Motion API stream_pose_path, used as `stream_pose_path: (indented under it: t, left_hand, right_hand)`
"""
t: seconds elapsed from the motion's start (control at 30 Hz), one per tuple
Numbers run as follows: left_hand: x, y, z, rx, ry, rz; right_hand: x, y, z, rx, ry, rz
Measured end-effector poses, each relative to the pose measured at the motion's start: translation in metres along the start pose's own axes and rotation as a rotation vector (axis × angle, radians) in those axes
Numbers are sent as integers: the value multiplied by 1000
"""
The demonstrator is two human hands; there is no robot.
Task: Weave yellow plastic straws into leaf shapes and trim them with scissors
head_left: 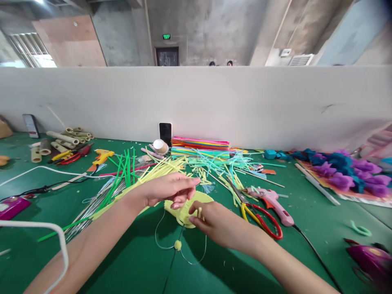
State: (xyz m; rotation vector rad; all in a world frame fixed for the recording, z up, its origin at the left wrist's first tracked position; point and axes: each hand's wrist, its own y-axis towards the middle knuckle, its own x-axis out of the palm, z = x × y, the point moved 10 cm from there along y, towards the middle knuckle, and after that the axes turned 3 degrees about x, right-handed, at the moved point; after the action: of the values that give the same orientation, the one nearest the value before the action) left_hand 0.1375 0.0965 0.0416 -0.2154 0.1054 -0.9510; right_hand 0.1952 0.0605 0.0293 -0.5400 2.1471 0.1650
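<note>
My left hand hovers over a yellow fuzzy piece made of pipe cleaners, its thumb and index finger pressed together at the tips. Whatever they pinch, if anything, is too small to make out. On the right side of that piece, my right hand curls its fingers, and a short yellow pipe cleaner stub sticks up between them. A thin looped wire with a yellow fuzzy ball hangs at the near side of the piece. Part of the piece is hidden behind both hands.
Yellow pipe cleaners and bundled coloured ones lie behind my hands. Red-and-yellow scissors and a pink glue gun lie right; a yellow glue gun lies left. A white cable arches across the left.
</note>
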Motion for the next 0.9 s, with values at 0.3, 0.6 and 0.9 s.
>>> stream_pose_path:
  t: [0.3, 0.6, 0.9]
  left_hand:
    - [-10, 3, 11, 45, 236, 65]
    - [-7, -4, 10, 43, 288, 22]
    - [-1, -8, 5, 52, 400, -122]
  right_hand:
    - [-9, 25, -11, -18, 62, -205]
    - [2, 27, -12, -73, 286, -302]
    - [-3, 24, -8, -105, 326, -199]
